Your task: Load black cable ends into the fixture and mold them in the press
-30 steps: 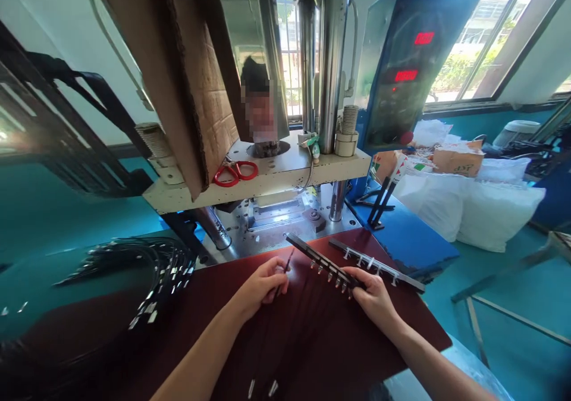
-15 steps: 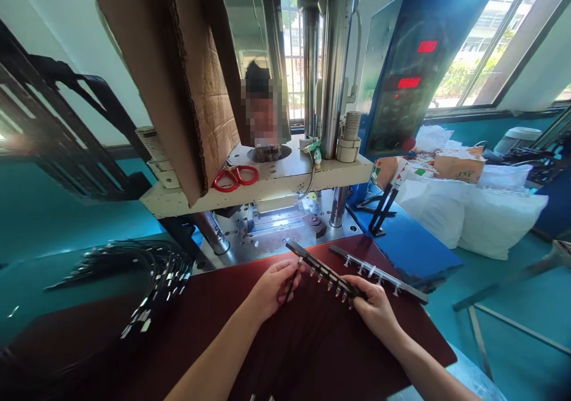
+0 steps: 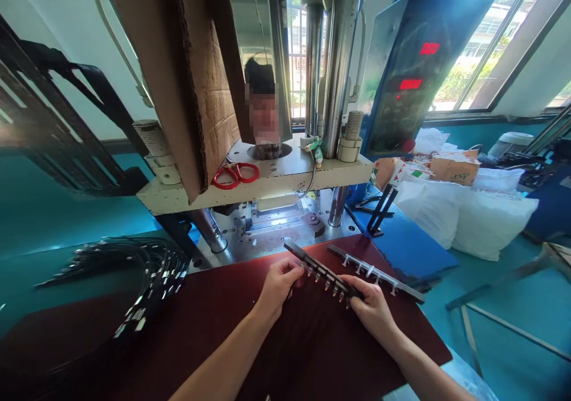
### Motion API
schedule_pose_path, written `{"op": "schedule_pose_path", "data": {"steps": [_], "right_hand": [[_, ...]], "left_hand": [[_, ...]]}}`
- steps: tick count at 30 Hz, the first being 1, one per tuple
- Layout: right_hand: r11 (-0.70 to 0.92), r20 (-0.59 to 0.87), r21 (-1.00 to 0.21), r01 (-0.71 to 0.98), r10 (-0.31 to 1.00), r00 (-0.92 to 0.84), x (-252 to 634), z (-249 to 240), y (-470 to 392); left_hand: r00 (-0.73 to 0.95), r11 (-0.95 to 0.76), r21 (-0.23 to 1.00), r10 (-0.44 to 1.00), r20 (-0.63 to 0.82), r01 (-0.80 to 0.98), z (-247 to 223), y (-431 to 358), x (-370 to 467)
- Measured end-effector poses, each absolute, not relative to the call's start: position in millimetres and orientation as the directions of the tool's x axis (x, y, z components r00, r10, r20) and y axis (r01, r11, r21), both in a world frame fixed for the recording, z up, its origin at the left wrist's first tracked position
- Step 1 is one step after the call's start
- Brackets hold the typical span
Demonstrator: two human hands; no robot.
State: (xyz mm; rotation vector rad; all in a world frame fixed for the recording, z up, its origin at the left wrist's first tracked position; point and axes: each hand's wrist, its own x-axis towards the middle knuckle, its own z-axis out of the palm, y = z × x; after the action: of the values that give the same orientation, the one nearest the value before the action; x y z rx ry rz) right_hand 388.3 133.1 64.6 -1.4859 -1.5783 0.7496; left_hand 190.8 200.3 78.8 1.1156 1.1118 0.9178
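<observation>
My right hand (image 3: 372, 304) grips the near right end of a dark metal bar (image 3: 319, 265), held tilted above the red-brown table. Several small metal-tipped cable ends sit in a row along the bar's lower edge. At the bar's left part, my left hand (image 3: 281, 285) is closed, thumb and forefinger pinching a cable end against it; the fingers mostly hide this cable. Thin dark cables below the bar barely show against the table. Just behind lies a second bar (image 3: 377, 273) with several pale T-shaped pieces along it, touched by neither hand.
A press (image 3: 254, 178) stands ahead, red-handled scissors (image 3: 236, 175) and a cardboard sheet (image 3: 196, 91) on its plate. Black cables (image 3: 147, 270) lie bundled at left. On the right are a blue control box (image 3: 401, 74), a blue surface (image 3: 405, 234) and white sacks (image 3: 486, 216).
My left hand has moved its cable end up against the bar, and its fingers now cover it. The right hand keeps its grip on the bar. The view has shifted slightly.
</observation>
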Motion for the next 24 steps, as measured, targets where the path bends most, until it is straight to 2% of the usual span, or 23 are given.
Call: {"op": "schedule_pose_path", "data": {"steps": [9, 14, 17, 21, 24], "right_hand": [[0.183, 0.214, -0.807, 0.562, 0.977, -0.011, 388.4, 61.5, 133.0], [0.305, 0.340, -0.594, 0.745, 0.934, -0.111, 386.6, 58.8, 129.8], [0.325, 0.347, -0.562, 0.761, 0.927, -0.140, 386.4, 67.6, 129.5], [0.376, 0.275, -0.577, 0.725, 0.925, -0.261, 389.6, 106.1, 145.0], [0.349, 0.110, -0.559, 0.752, 0.930, -0.350, 390.8, 137.7, 171.6]], "left_hand": [[0.205, 0.232, 0.973, 0.953, -0.223, -0.020, 79.8, 201.4, 195.1], [0.165, 0.251, 0.966, 0.957, -0.239, -0.060, 79.6, 201.6, 195.8], [0.178, 0.258, 0.963, 0.954, -0.242, -0.074, 85.6, 199.1, 191.6], [0.204, 0.158, 0.980, 0.970, -0.130, -0.125, 108.1, 195.0, 179.0], [0.243, 0.095, 0.990, 0.968, -0.067, -0.108, 124.4, 194.2, 167.6]]}}
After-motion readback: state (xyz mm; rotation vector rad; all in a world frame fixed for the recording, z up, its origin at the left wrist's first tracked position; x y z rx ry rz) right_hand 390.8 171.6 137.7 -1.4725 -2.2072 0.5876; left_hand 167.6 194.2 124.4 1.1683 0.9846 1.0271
